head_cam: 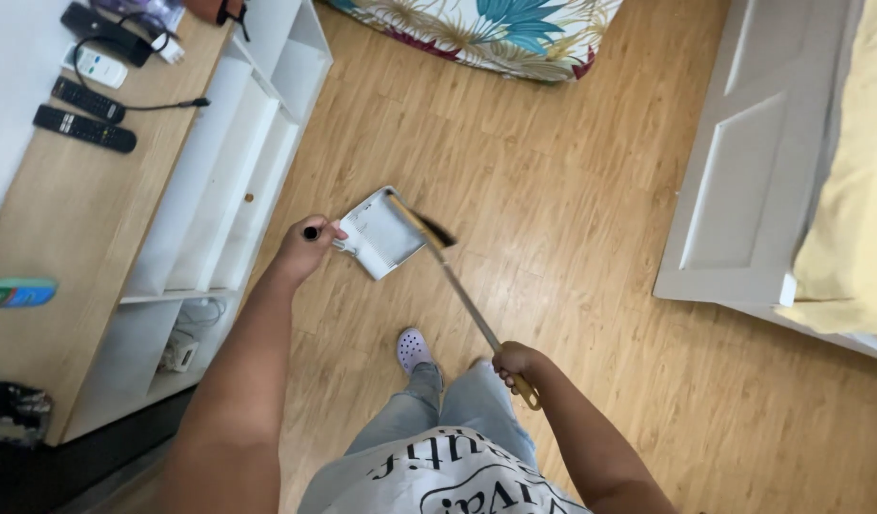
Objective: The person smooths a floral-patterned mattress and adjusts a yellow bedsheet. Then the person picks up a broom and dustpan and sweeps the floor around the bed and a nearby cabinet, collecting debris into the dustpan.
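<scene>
The white dustpan [381, 233] sits low over the wooden floor [553, 190], tilted with its open mouth turned toward the broom. The left hand [310, 246] is clenched around the top of the dustpan's upright handle, with the arm stretched forward and down. The broom [458, 286] runs as a thin metal pole from the right hand [517, 364] up to its dark bristles, which rest right at the lip of the pan, partly over its tray. The right hand grasps the yellowish grip at the pole's near end, fingers closed round it.

Judging from how the bristles meet the pan, the sweeping-in looks to be at its gathering stage: the brush is already at the mouth, and the tray itself looks pale and largely bare, though any fine dust in it is too small to tell. No pile of dirt shows on the boards around the pan either, so how much remains to be collected cannot be read here.

Below the pan, one foot in a pale lilac clog [413, 348] stands on the floor, with light jeans above it. To the left is a low wooden desk [67, 219] with white open shelves, carrying black remote controls [84, 128]. A floral-patterned bed cover [477, 33] lies at the top edge, and a white panelled door [743, 171] stands to the right
</scene>
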